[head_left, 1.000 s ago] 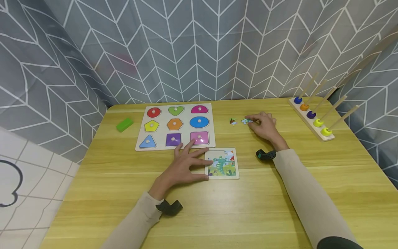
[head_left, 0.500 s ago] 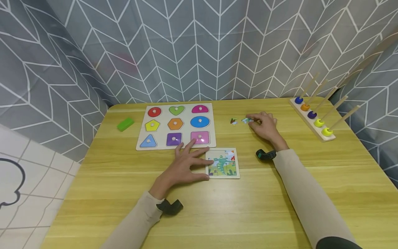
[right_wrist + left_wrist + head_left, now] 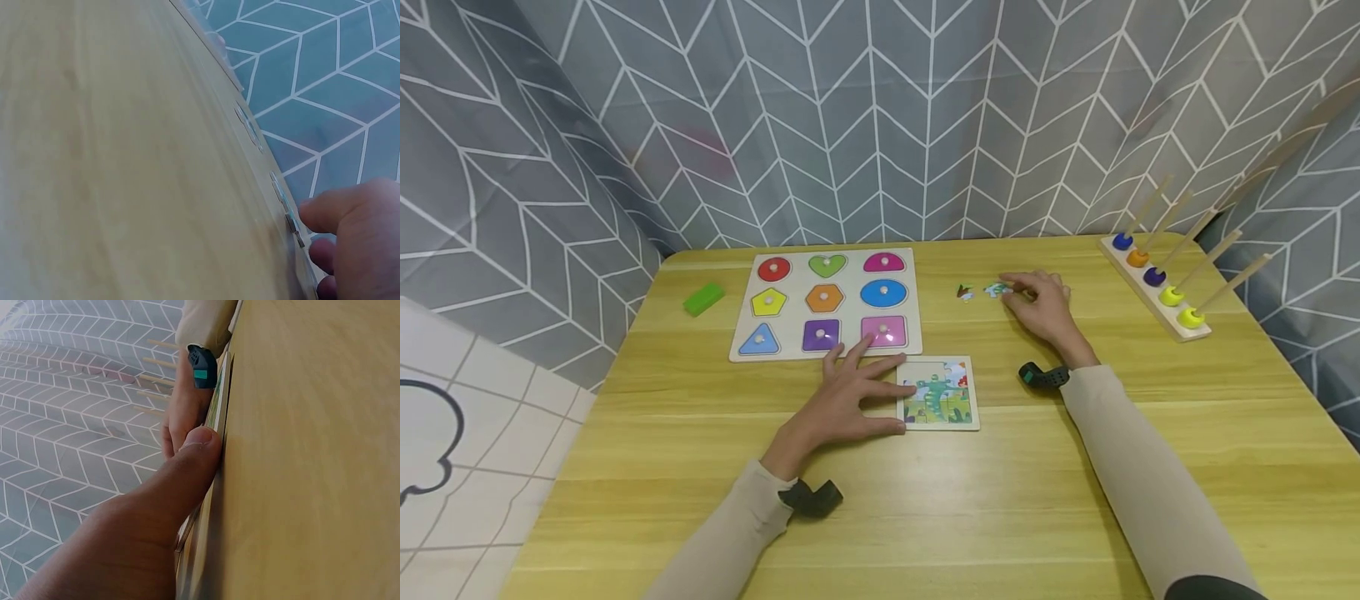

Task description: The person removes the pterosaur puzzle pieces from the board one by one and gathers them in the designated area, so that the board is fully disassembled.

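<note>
My left hand lies with fingers spread, the thumb and fingertips on the left side of a small framed jigsaw puzzle showing a green dinosaur. In the left wrist view, the thumb presses at the frame's edge. Part of the puzzle's upper left shows bare backing. At the back, my right hand holds thumb and index fingertips at either side of a blue-and-green puzzle piece, partly hidden by them. The right wrist view shows this piece low at the tabletop. Another loose puzzle piece lies to its left.
A shape board with several knobbed pieces lies behind my left hand, touched by its fingertips. Further left is a green block. A wooden peg stand with coloured rings stands at the back right. A patterned curtain hangs behind the table.
My right hand has shifted very slightly right, and a little more of the blue-and-green puzzle piece shows. The left hand and the framed jigsaw puzzle stay in place.
</note>
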`<act>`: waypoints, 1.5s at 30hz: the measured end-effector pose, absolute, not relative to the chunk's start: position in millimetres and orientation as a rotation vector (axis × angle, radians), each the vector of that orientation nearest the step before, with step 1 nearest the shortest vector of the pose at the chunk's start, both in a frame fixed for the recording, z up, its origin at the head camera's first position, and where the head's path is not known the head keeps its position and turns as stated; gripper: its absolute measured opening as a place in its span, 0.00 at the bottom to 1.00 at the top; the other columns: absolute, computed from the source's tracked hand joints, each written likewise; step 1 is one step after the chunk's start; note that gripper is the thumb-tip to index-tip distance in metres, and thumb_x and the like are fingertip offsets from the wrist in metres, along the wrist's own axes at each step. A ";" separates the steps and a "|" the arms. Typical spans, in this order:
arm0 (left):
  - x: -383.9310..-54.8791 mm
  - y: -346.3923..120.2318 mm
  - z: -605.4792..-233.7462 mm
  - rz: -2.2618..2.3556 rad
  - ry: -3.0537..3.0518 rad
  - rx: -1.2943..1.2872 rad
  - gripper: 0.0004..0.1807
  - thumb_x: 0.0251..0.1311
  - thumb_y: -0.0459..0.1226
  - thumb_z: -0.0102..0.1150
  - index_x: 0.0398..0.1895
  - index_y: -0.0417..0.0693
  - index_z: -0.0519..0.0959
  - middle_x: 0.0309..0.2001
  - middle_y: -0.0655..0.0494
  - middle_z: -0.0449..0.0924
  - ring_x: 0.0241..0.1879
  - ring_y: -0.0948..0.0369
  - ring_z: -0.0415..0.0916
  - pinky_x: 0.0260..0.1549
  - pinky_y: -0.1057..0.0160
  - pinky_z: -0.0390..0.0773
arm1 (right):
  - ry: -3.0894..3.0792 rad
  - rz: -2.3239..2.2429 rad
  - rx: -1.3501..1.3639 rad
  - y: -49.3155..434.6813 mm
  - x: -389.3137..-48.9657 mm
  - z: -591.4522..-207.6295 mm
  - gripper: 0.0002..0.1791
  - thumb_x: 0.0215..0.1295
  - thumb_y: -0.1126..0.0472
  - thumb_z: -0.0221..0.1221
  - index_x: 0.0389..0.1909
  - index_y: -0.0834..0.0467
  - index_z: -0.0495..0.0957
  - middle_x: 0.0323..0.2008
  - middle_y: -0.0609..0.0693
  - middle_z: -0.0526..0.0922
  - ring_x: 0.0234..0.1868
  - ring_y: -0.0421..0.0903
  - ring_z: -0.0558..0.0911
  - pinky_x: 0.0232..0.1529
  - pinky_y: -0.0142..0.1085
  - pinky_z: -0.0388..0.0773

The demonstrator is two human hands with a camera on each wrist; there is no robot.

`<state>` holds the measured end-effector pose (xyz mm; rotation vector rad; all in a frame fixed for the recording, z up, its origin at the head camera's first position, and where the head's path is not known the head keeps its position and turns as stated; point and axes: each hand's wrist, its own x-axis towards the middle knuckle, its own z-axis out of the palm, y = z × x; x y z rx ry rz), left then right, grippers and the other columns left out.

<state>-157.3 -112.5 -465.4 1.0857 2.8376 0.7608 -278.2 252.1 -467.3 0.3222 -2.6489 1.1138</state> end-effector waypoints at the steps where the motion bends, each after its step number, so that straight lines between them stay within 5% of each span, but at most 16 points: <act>1: -157.3 -112.5 -465.3 0.760 2.837 1.085 0.28 0.55 0.65 0.67 0.60 0.78 0.81 0.77 0.68 0.64 0.83 0.46 0.36 0.73 0.30 0.34 | -2.633 1.119 0.323 252.1 -278.1 -467.6 0.18 0.69 0.63 0.60 0.59 0.61 0.82 0.43 0.63 0.80 0.45 0.57 0.67 0.49 0.50 0.50; 10: -158.5 -111.7 -464.4 0.738 2.835 1.066 0.28 0.54 0.65 0.66 0.60 0.78 0.80 0.77 0.69 0.64 0.83 0.47 0.35 0.74 0.30 0.33 | -2.562 1.172 0.293 250.4 -274.7 -467.4 0.17 0.68 0.65 0.61 0.56 0.63 0.83 0.41 0.62 0.79 0.45 0.56 0.68 0.53 0.53 0.53; 19: -157.5 -111.1 -465.1 0.747 2.832 1.066 0.28 0.55 0.66 0.66 0.60 0.78 0.80 0.77 0.69 0.63 0.83 0.47 0.35 0.74 0.31 0.34 | -2.524 1.181 0.338 249.5 -263.8 -471.1 0.15 0.66 0.64 0.62 0.52 0.61 0.85 0.36 0.58 0.76 0.39 0.47 0.64 0.46 0.43 0.51; 34: -157.5 -112.6 -463.3 0.764 2.833 1.074 0.28 0.54 0.64 0.68 0.60 0.76 0.81 0.77 0.66 0.65 0.83 0.45 0.36 0.73 0.30 0.34 | -2.558 1.286 0.690 229.4 -228.5 -468.1 0.16 0.62 0.67 0.68 0.51 0.58 0.86 0.38 0.54 0.79 0.40 0.47 0.66 0.44 0.40 0.58; 45: -157.6 -111.1 -462.4 0.760 2.836 1.085 0.28 0.54 0.64 0.68 0.60 0.76 0.81 0.77 0.66 0.65 0.83 0.44 0.37 0.73 0.29 0.35 | -2.664 1.337 0.922 215.2 -206.4 -464.1 0.18 0.60 0.64 0.69 0.52 0.50 0.86 0.44 0.48 0.82 0.49 0.45 0.71 0.50 0.46 0.56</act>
